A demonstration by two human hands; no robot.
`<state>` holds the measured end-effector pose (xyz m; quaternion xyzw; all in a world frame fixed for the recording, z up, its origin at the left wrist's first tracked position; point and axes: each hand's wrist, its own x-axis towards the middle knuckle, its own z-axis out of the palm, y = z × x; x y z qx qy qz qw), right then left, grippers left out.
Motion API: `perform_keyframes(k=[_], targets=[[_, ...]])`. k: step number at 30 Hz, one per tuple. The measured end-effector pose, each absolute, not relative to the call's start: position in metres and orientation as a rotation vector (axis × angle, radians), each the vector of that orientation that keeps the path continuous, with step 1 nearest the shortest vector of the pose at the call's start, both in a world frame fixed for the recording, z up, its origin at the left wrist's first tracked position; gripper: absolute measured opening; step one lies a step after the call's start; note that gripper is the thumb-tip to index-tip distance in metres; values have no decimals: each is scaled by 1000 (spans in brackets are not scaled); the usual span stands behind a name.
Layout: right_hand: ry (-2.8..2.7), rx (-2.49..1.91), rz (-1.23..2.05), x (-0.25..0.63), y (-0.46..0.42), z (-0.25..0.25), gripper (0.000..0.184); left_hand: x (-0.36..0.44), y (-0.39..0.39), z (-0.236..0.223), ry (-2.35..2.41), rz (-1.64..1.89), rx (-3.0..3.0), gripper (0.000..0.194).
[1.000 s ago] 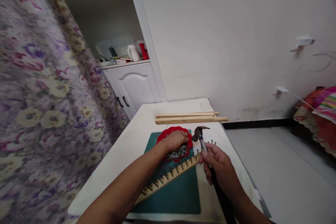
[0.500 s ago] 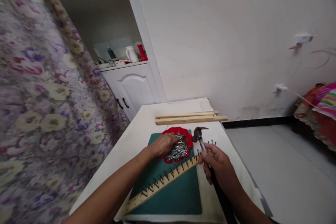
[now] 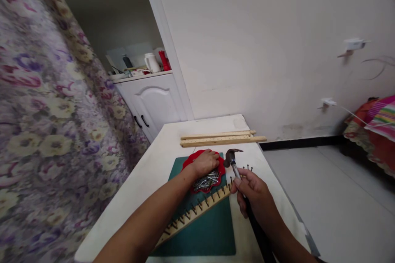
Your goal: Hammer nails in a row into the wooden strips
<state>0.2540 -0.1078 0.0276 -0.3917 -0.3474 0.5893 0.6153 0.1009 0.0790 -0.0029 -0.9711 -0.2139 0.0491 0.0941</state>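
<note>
My left hand (image 3: pixel 206 162) reaches into a red scalloped dish (image 3: pixel 220 167) of loose silver nails (image 3: pixel 206 181), fingers curled over the pile; what they pinch is hidden. My right hand (image 3: pixel 253 191) is closed round the handle of a claw hammer (image 3: pixel 232 158), its head raised just right of the dish. A wooden strip (image 3: pixel 197 211) studded with several upright nails lies slantwise on a green mat (image 3: pixel 212 230), below both hands.
The white table (image 3: pixel 154 168) carries two more wooden strips (image 3: pixel 220 139) at its far edge by the wall. A flowered curtain (image 3: pixel 46 111) hangs at left, a white cabinet (image 3: pixel 154 98) behind. Grey floor (image 3: pixel 333 197) lies to the right.
My left hand drew back to the dish's left edge half a second ago and has returned over the nails. The right hand and hammer have barely moved.
</note>
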Motion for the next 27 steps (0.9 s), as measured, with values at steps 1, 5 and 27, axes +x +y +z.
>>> perform_keyframes(k=[1, 5, 27], targets=[[-799, -902, 1359, 254, -108, 28, 37, 101, 81, -3, -624, 150, -2882, 20], [-798, -905, 1359, 254, -108, 26, 37, 98, 86, 0, -616, 172, -2892, 21], [-822, -891, 1342, 250, -102, 16, 33, 87, 79, 4, -1010, 85, -2930, 13]])
